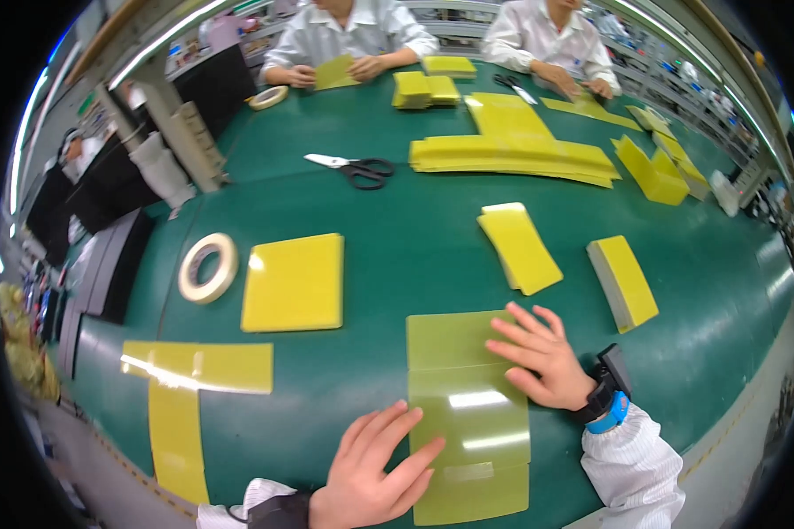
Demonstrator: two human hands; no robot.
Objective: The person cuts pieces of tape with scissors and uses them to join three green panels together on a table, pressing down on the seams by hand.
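A long, translucent yellow-green plastic sheet [469,423] lies flat in front of me, with cross lines dividing it into panels and a small strip of clear tape [469,472] near its close end. My left hand [375,465] is open at the sheet's left edge, fingertips reaching over it. On the opposite side, my right hand [543,357] spreads its fingers over the upper right edge; whether they press on it I cannot tell. Beyond that hand is a loose pile of yellow strips [519,249], and a thicker stack of yellow pieces [626,280] sits to its right.
The green table [379,264] holds a square yellow stack [294,282], a tape roll [208,268], a T-shaped yellow sheet [175,414] and black-handled scissors [362,169]. Farther back lie piled yellow sheets [512,159]. Across the table, two people in white coats handle yellow sheets.
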